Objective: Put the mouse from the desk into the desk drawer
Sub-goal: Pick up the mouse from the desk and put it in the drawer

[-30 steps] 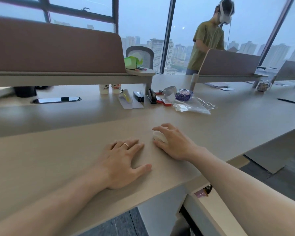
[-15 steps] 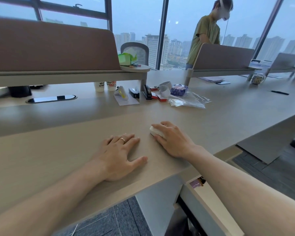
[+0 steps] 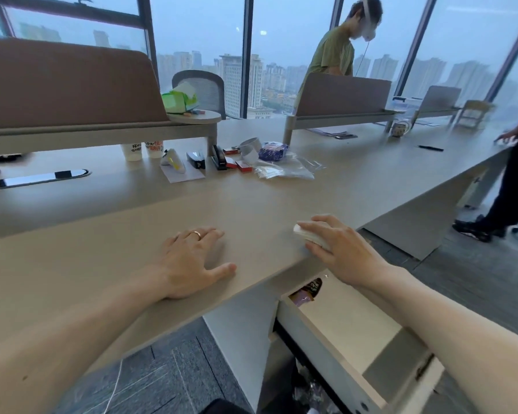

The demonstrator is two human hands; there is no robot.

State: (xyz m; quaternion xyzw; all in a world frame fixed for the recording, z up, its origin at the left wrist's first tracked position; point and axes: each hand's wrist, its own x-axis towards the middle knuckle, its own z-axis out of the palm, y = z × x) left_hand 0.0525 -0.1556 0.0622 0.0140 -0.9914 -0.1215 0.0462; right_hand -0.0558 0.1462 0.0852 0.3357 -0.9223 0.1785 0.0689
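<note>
A white mouse (image 3: 307,234) is gripped in my right hand (image 3: 340,248), near the front edge of the beige desk (image 3: 251,201), above the drawer side. Only its front end shows past my fingers. My left hand (image 3: 193,258), with a ring, lies flat on the desk, fingers spread, holding nothing. Below the desk edge the drawer (image 3: 320,348) stands pulled open; a dark packet (image 3: 307,291) lies at its back, and my right forearm crosses over it.
Cups (image 3: 142,149), staplers, small red boxes and plastic bags (image 3: 284,168) lie at the desk's far side under a brown divider (image 3: 69,85). A person in a green shirt (image 3: 334,53) stands behind. Another person's legs (image 3: 512,189) are at the right.
My right hand has carried the mouse to the right, toward the desk's front edge above the open drawer. The view has swung, showing more of the drawer. My left hand stays flat.
</note>
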